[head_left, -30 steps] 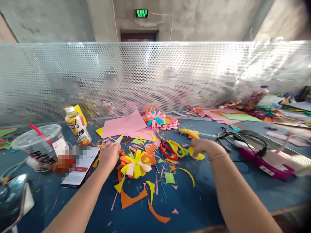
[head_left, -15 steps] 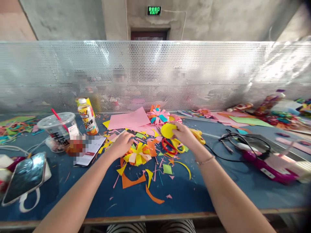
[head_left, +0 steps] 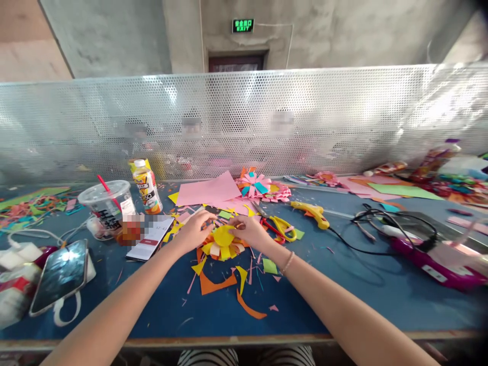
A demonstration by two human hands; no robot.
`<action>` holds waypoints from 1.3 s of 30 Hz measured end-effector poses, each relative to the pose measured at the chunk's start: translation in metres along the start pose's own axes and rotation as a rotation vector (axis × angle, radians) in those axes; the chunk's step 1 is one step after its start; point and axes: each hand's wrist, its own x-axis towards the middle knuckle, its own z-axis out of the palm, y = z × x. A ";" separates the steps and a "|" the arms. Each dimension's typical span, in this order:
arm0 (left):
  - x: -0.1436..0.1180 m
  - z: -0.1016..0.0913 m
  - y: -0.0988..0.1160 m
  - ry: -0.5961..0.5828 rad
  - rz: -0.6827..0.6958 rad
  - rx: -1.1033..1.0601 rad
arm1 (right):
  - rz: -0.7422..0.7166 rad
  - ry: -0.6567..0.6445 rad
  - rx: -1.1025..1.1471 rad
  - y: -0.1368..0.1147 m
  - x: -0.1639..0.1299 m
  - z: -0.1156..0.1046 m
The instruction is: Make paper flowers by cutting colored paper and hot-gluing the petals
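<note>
A yellow paper circle (head_left: 223, 236) is over the middle of a paper flower (head_left: 219, 252) with yellow, peach and orange petals. My right hand (head_left: 249, 233) pinches the circle at its right edge. On the flower's left side, the curled fingers of my left hand (head_left: 196, 230) hold its far edge; their tips are partly hidden. Scissors with red and yellow handles (head_left: 284, 229) lie just right of my right hand. Farther right is a yellow glue gun (head_left: 310, 212), lying on its side with its cord running right.
Orange paper scraps (head_left: 217, 282) lie in front of the flower. Pink paper (head_left: 209, 189) and a finished pink flower (head_left: 254, 185) lie behind. Left are a drink bottle (head_left: 147, 188), a plastic cup (head_left: 104, 203) and a phone (head_left: 61, 274). A purple power strip (head_left: 430, 267) lies right.
My right hand has moved left and nearer, bringing the yellow circle from beside the scissors to over the flower. The glue gun is now uncovered. My left hand stays by the flower.
</note>
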 end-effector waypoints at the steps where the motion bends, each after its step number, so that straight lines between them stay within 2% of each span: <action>1: -0.002 0.003 0.000 0.015 0.011 -0.021 | -0.015 -0.010 -0.057 -0.001 -0.002 0.001; 4: -0.007 0.010 0.001 -0.057 0.079 -0.036 | -0.071 -0.031 -0.188 -0.007 -0.009 0.001; 9: -0.011 0.017 0.001 -0.170 0.170 0.059 | -0.140 -0.035 -0.346 -0.015 -0.013 0.003; 13: -0.012 0.019 -0.004 -0.211 0.187 0.061 | -0.132 -0.060 -0.416 -0.015 -0.013 0.007; 17: -0.014 0.021 -0.005 -0.205 0.184 0.016 | -0.140 -0.055 -0.420 -0.014 -0.015 0.007; 21: -0.015 0.022 -0.002 -0.135 0.108 -0.041 | -0.154 -0.013 -0.322 -0.015 -0.016 0.002; 27: -0.014 0.021 0.004 0.047 -0.053 -0.178 | -0.065 0.081 0.008 -0.015 -0.013 -0.002; 30: -0.014 0.021 0.006 0.030 -0.183 -0.300 | -0.043 0.082 0.081 -0.015 -0.010 -0.006; 32: -0.015 0.021 0.005 0.007 -0.250 -0.365 | -0.047 0.061 -0.033 -0.012 -0.009 -0.017; 34: -0.014 0.021 0.004 0.039 -0.309 -0.410 | -0.040 0.081 -0.327 -0.006 -0.008 -0.036; 35: -0.014 0.020 0.003 0.074 -0.337 -0.441 | -0.028 0.130 -0.538 -0.001 -0.008 -0.047; 37: -0.013 0.018 0.001 0.145 -0.384 -0.515 | 0.129 0.085 -0.903 0.011 -0.006 -0.068; 39: -0.012 0.017 0.000 0.195 -0.410 -0.587 | 0.307 -0.057 -1.011 0.022 -0.003 -0.082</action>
